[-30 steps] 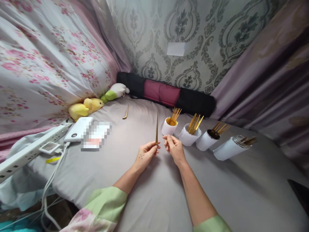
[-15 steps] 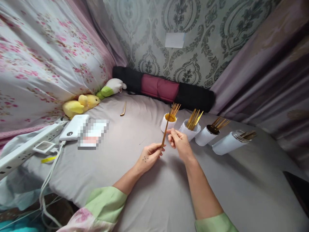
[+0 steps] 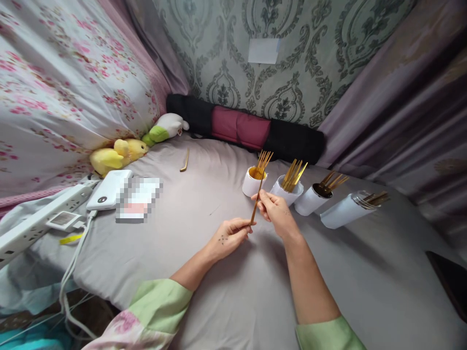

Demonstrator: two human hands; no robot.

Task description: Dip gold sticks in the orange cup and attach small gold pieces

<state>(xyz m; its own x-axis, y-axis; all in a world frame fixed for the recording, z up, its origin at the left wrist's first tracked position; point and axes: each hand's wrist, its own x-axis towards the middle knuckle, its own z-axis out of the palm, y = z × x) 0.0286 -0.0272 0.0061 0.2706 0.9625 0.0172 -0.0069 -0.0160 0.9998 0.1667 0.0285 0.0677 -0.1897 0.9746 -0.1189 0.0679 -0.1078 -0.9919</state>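
A thin brown chopstick [image 3: 255, 210] slants upward between my two hands. My left hand [image 3: 229, 237] pinches its lower end between thumb and fingers. Higher up, my right hand [image 3: 274, 209] has thumb and forefinger closed around the middle of the stick. Just behind its upper end stands a white cup [image 3: 251, 186] with a yellow inside, holding several thin golden-brown sticks [image 3: 265, 158]. To the right of it are a second white cup [image 3: 291, 197] with gold sticks, a white cup with a dark inside [image 3: 309, 204], and a tilted white-wrapped jar [image 3: 341, 214] of thin dark sticks.
A bent gold straw-like tube [image 3: 186, 160] lies on the grey sheet [image 3: 204, 194]. At left are a white power bank [image 3: 111, 189], a power strip [image 3: 47, 221] with cables, and plush toys [image 3: 118, 155]. A black and maroon roll [image 3: 241, 127] lies along the wall.
My right hand has closed its thumb and forefinger on the chopstick's middle, where the forefinger was extended before. Both hands and the chopstick have shifted slightly right.
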